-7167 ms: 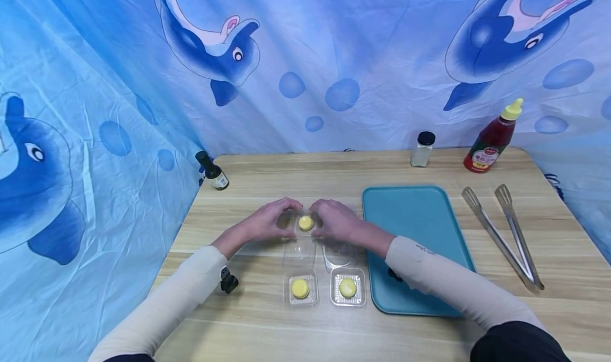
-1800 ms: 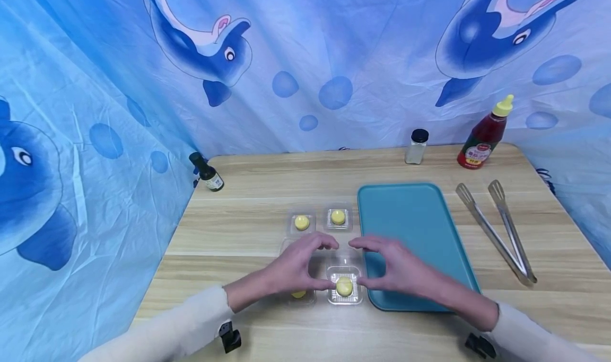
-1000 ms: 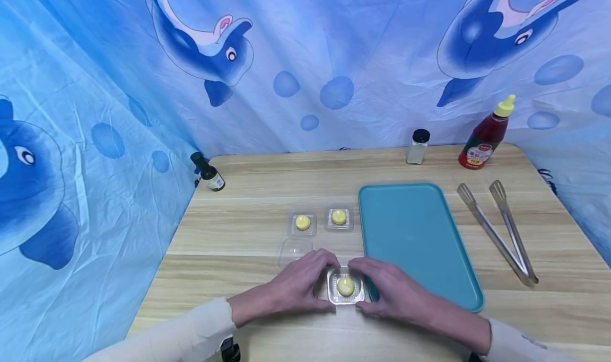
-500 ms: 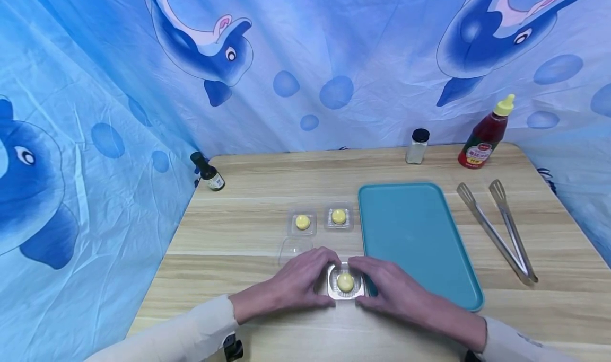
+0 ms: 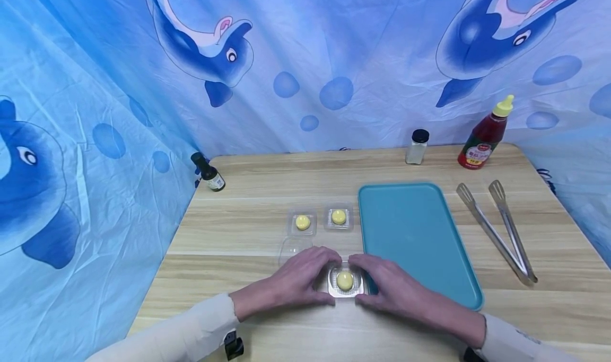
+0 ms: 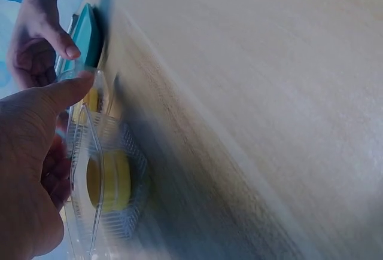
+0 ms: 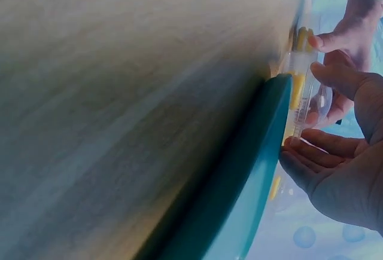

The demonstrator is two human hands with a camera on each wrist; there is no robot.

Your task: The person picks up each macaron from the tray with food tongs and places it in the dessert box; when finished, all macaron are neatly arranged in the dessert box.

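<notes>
Both hands are at a clear plastic box [image 5: 337, 293] with a round yellow macaron [image 5: 345, 281] inside, at the front of the table. The left hand [image 5: 305, 277] grips its left side, thumb at the near corner and fingers at the far one. The right hand [image 5: 389, 282] mirrors this on the right side. A clear lid appears to lie over this box. Close to the left hand, the left wrist view shows another box with a yellow macaron [image 6: 114, 181]; the left hand hides it in the head view. Its clear raised lid [image 5: 289, 249] shows behind that hand.
Two more clear boxes with macarons [image 5: 303, 222] [image 5: 339, 217] stand farther back. A teal tray [image 5: 415, 235] lies close to the right hand. Metal tongs [image 5: 498, 235], a red sauce bottle [image 5: 484, 139], a spice jar [image 5: 417, 147] and a dark bottle [image 5: 208, 172] stand around the edges.
Both hands have moved from the back-left box to the front-right one, whose lid no longer stands open behind it. They closed in on its sides, and it has shifted slightly away.
</notes>
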